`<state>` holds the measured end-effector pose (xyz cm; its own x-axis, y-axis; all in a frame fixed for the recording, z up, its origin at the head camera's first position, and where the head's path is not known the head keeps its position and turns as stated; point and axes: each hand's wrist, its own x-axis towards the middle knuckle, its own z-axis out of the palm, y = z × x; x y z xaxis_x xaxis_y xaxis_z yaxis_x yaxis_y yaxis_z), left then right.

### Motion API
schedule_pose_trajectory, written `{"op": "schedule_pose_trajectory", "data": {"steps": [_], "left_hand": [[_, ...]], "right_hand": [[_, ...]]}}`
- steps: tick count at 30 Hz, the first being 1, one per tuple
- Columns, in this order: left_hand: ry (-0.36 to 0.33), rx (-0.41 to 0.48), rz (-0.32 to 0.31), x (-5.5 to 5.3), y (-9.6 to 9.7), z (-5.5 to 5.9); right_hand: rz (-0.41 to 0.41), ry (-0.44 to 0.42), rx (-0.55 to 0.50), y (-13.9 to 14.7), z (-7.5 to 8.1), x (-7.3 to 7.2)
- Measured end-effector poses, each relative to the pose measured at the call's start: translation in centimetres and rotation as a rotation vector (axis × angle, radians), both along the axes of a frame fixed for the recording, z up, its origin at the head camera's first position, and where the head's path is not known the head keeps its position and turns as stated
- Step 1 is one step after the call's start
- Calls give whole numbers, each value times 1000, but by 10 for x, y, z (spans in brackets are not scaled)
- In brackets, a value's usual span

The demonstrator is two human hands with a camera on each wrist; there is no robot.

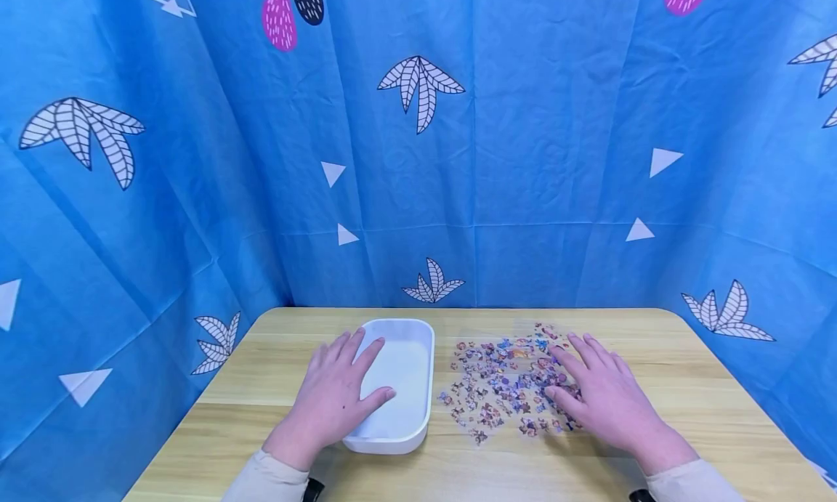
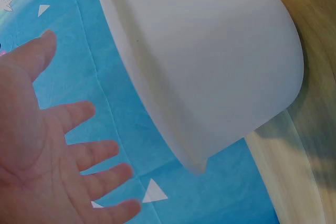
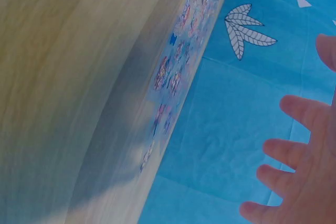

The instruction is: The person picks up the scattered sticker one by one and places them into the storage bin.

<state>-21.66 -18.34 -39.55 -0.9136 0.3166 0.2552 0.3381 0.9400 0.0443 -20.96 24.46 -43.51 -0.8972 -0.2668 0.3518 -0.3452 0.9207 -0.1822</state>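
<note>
A white rectangular tub [image 1: 402,371] with rounded corners stands on the table, with bare white floor showing inside. My left hand [image 1: 336,389] hovers palm down over its left side, fingers spread and holding nothing; the left wrist view shows the hand [image 2: 58,150] beside the tub's wall [image 2: 226,61]. To the right lie many small colourful cartoon stickers [image 1: 487,386] on clear sheets. My right hand [image 1: 601,397] is spread above their right edge, fingers loosely straight, covering part of them. In the right wrist view, the stickers [image 3: 178,72] lie flat, apart from the hand [image 3: 299,166].
The light wooden table [image 1: 706,407] has rounded far corners. A blue curtain [image 1: 523,160] with leaf and triangle prints hangs right behind it and along both sides. Dark bands [image 1: 314,490] show at the cuffs of the pale sleeves [image 1: 268,480].
</note>
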Motion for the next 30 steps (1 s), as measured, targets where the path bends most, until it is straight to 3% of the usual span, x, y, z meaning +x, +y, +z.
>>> {"op": "schedule_pose_trajectory", "data": {"steps": [14,30], "left_hand": [[-96,25,63,-7,-3,-4],[-245,172,187,-19,-19,-13]], "right_hand": [[5,-7,-13,2,-2,-3],[-12,-14,-24,6,-7,-7]]}}
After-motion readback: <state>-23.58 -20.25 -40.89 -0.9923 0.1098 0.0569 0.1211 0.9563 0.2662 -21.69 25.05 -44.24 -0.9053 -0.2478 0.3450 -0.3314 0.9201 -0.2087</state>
